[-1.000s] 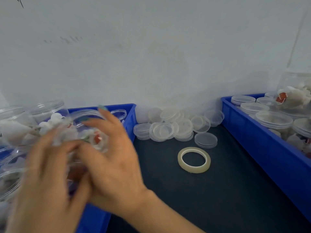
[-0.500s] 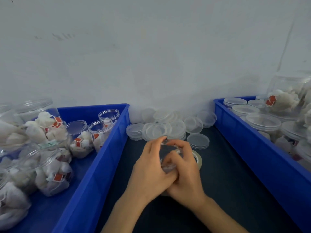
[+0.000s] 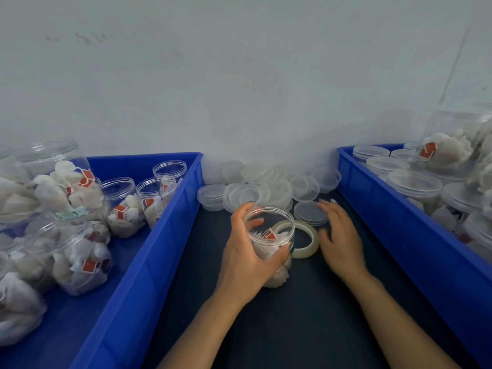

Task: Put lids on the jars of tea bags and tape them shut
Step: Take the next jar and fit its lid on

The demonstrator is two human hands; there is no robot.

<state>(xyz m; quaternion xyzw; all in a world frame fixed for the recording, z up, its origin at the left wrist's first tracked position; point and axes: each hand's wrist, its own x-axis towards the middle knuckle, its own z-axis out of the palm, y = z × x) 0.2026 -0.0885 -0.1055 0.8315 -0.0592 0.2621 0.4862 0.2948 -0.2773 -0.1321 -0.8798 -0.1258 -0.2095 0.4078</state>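
Observation:
A clear open jar (image 3: pixel 269 235) with white tea bags and a red tag stands on the dark table between two blue crates. My left hand (image 3: pixel 247 254) grips it, fingers curled round its side. Just to its right lies a roll of clear tape (image 3: pixel 306 242), partly behind the jar. My right hand (image 3: pixel 339 235) is flat with straight fingers, reaching over the table toward a small stack of clear lids (image 3: pixel 310 213) and holding nothing. More loose lids (image 3: pixel 255 187) are heaped against the wall.
The left blue crate (image 3: pixel 149 251) holds several open jars of tea bags. The right blue crate (image 3: pixel 415 235) holds jars with lids on, some stacked. A white wall closes the back. Dark table surface (image 3: pixel 292 315) lies in front of the jar.
The jar came out of the left crate and was set on the table in both hands. My right hand has now let go and moved right toward the lids.

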